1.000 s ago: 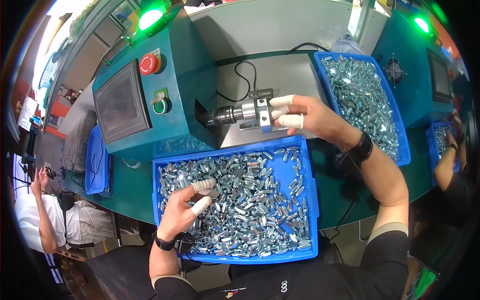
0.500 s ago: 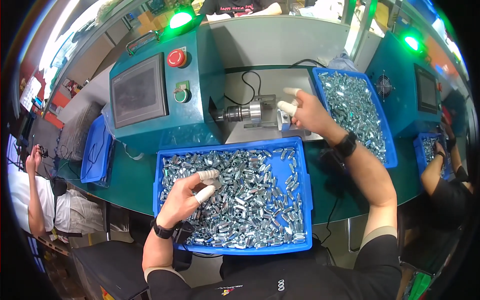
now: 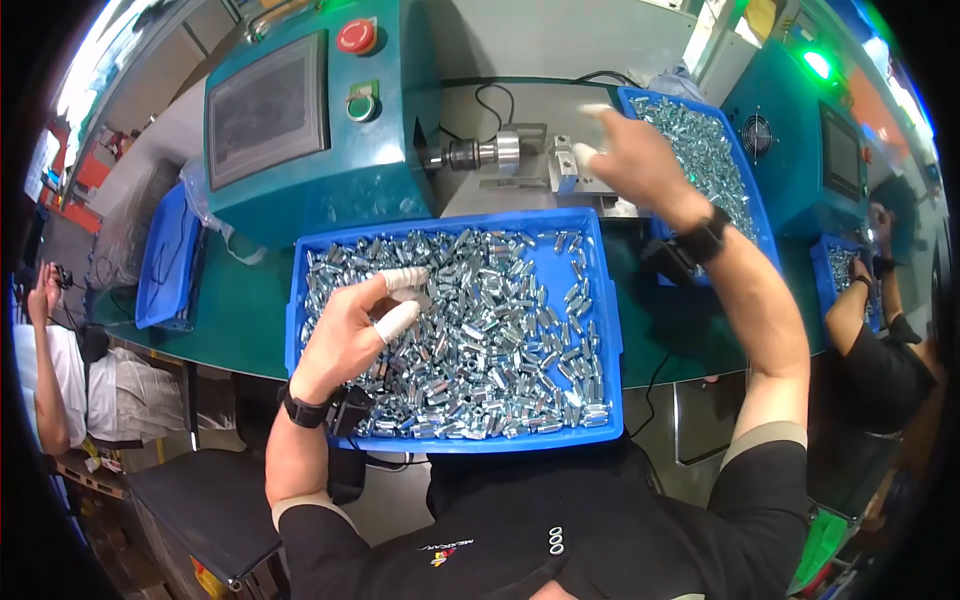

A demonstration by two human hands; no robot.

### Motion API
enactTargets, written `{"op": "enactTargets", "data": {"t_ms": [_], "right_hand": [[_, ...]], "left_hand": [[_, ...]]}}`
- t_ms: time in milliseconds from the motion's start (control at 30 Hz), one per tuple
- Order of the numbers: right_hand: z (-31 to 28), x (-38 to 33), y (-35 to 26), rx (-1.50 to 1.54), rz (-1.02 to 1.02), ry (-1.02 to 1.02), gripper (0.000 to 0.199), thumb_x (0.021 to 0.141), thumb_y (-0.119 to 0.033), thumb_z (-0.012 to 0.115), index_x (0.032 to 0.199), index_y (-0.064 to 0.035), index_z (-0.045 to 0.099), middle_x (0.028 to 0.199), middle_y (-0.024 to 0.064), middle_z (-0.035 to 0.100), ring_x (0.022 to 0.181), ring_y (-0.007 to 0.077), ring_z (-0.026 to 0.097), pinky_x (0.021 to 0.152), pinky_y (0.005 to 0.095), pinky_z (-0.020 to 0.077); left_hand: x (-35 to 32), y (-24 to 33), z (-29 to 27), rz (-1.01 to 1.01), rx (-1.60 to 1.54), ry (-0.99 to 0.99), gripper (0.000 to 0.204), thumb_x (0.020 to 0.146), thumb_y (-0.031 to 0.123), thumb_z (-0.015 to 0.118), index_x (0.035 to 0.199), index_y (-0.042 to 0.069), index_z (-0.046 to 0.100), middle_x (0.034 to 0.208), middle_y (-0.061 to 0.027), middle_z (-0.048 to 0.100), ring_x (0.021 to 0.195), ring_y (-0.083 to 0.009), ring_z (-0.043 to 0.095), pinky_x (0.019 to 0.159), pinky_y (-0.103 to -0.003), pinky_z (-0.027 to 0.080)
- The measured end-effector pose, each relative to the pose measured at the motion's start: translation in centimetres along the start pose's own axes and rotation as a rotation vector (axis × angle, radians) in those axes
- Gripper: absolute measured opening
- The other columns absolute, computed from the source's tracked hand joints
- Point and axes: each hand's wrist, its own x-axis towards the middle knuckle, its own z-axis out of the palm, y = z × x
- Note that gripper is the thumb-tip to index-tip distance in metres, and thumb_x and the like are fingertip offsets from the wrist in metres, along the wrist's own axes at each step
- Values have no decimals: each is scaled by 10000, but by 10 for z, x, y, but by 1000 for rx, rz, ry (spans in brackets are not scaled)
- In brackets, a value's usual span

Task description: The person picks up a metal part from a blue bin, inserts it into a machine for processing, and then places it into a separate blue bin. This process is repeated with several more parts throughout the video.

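Observation:
My left hand [image 3: 343, 335] hovers over a blue tray [image 3: 455, 440] of small hexagonal metal parts [image 3: 475, 330]. White finger covers wrap its thumb and fingers, which curl toward each other; whatever lies between them is hidden. To the right of a metal clamping block [image 3: 563, 167], my right hand [image 3: 645, 165] is open, its covered thumb and forefinger spread apart. It appears clear of the block, and nothing shows between those two fingertips. Opposite the block, a round steel chuck [image 3: 505, 150] juts from the teal machine [image 3: 310, 195].
A second blue tray [image 3: 762, 225] of similar metal parts stands behind my right forearm. The machine carries a dark screen [image 3: 268, 110] and a red stop button [image 3: 356, 37]. Another blue tray [image 3: 165, 265] lies at left. People sit at both sides; a second teal machine [image 3: 790, 130] is right.
My right hand has drawn back to the right, off the clamping block. My left hand keeps its curled pose over the tray. The whole view has shifted, so the bench appears higher.

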Motion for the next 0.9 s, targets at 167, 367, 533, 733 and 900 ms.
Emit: {"op": "enactTargets", "data": {"t_ms": [167,367,533,733,900], "right_hand": [[-50,-54,62,-376,174,-76,538,937,-351,736,1386,-73,637,1023,215,741,986,395,711,845,476,554],[-50,-79,57,-421,-122,-16,476,918,-240,778,1347,-70,663,1054,210,720,976,396,698,858,473,555],[10,-99,-31,-111,-627,-359,310,809,-99,801,1100,-63,701,1086,177,677,1056,410,639,879,470,534],[24,-119,-33,-142,-673,-374,195,791,-73,767,976,-62,706,917,127,595,979,367,592,855,476,485],[21,-114,-38,-125,-662,-332,186,777,-26,759,955,-50,710,903,132,619,937,366,616,810,466,508]], "left_hand": [[0,3,-4,33,-43,18,379,1028,137,686,1376,-11,653,1089,-80,789,919,-101,693,847,-286,560],[2,4,-7,78,87,-36,375,1014,150,706,1363,19,671,1038,-63,783,888,-82,682,794,-287,554],[2,-11,-2,180,109,5,395,1018,234,721,1365,49,681,964,-58,762,863,-124,688,802,-320,566],[6,-19,7,199,186,37,432,1016,349,714,1306,29,701,880,-108,733,784,-193,682,746,-363,556],[0,-13,5,180,221,23,437,1015,361,713,1288,19,702,868,-116,727,771,-190,671,729,-366,544]]}}
